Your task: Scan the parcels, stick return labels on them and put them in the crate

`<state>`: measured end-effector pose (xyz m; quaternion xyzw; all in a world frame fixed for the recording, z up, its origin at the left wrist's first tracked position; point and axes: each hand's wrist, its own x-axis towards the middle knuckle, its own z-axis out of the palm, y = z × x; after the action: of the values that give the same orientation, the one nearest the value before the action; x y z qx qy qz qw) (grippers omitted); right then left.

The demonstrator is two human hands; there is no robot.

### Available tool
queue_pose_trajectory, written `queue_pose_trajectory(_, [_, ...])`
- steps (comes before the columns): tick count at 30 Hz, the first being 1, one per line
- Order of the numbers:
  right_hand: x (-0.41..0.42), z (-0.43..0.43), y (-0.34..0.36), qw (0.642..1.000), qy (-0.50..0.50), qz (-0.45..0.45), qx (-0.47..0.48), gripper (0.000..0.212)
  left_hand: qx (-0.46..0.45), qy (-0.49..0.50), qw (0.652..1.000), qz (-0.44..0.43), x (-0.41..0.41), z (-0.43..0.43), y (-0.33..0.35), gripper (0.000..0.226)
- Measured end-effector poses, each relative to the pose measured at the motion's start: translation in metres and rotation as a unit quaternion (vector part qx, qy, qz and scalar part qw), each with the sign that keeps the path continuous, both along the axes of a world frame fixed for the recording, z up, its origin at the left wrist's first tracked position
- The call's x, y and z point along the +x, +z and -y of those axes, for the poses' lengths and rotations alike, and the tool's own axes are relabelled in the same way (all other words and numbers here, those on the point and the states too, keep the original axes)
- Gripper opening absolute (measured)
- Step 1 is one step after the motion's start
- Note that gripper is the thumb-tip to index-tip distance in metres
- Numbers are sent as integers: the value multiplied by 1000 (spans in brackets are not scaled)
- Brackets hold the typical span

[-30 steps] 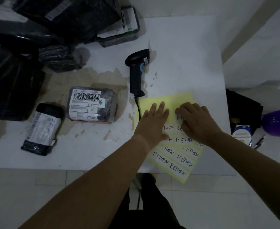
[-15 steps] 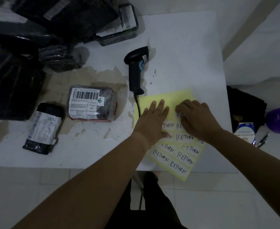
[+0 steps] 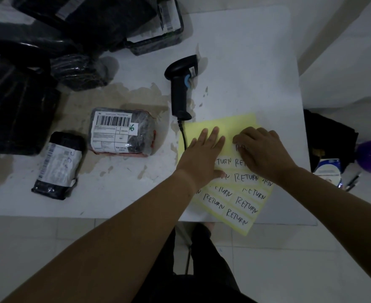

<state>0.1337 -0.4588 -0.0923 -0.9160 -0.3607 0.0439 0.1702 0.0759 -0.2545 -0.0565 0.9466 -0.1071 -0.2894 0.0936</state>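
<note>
Not much had changed from a moment before. The left hand (image 3: 204, 156) still lay flat with straight fingers on the yellow label sheet (image 3: 224, 125), pressing it down. The right hand (image 3: 261, 154) stayed at the top row of stickers with its fingers curled down onto one. Whether it pinched the sticker or only touched it could not be told. The parcels and the scanner lay where they had been.

The white stickers (image 3: 247, 178) on the sheet each said "RETURN" in black handwriting – some words were partly hidden under the hands. The sheet lay at the near edge of the white table (image 3: 245, 73), and one corner hung over it.

The black barcode scanner (image 3: 180, 92) lay just behind the sheet, and its cord ran under the left hand. Left of it sat a wrapped parcel (image 3: 121, 132) with a barcode label and a green "6" written on it. The small print was too tiny to read. A smaller black parcel (image 3: 57, 165) with a white label lay nearer the left edge – more black parcels (image 3: 81, 22) were piled at the far left.
</note>
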Motion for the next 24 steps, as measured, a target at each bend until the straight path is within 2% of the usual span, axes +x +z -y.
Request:
queue_pose_trajectory(9, [-2, -3, -2, 997, 5, 58, -47, 19, -2, -2, 1000, 10, -1, -2, -3, 100])
queue_pose_trajectory(13, [-5, -1, -8, 998, -13, 59, -15, 29, 4, -11, 1000, 19, -1, -4, -8, 100])
queue_pose_trajectory(20, [-6, -1, -13, 997, -15, 74, 6, 21, 46, -38, 997, 38, -5, -5, -11, 98])
queue_pose_trajectory(24, [-2, -6, -7, 998, -34, 44, 2, 23, 45, -41, 998, 34, -4, -5, -12, 97])
